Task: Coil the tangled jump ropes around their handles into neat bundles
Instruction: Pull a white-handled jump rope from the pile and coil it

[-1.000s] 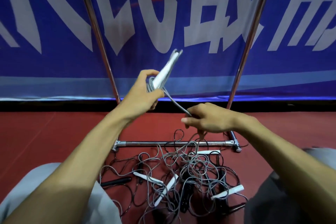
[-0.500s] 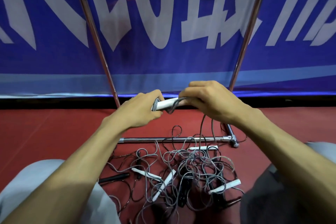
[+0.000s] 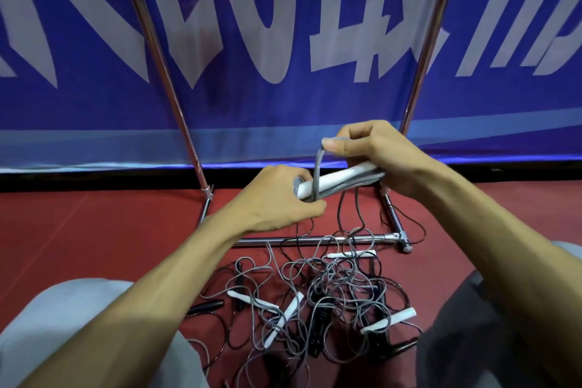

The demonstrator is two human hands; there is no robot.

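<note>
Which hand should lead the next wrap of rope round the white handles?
Right. The right hand pinches the grey rope just above the white handles, so it can likely carry the loop round. The left hand grips the handles' left end, steadying the bundle.

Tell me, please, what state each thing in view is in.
left hand, grips one end of the white handles
right hand, pinches the grey rope above them
white handles, held together, tilted, partly wrapped
grey rope, looped round the handles, pulled upward
floor pile, tangled, not coiled
</note>
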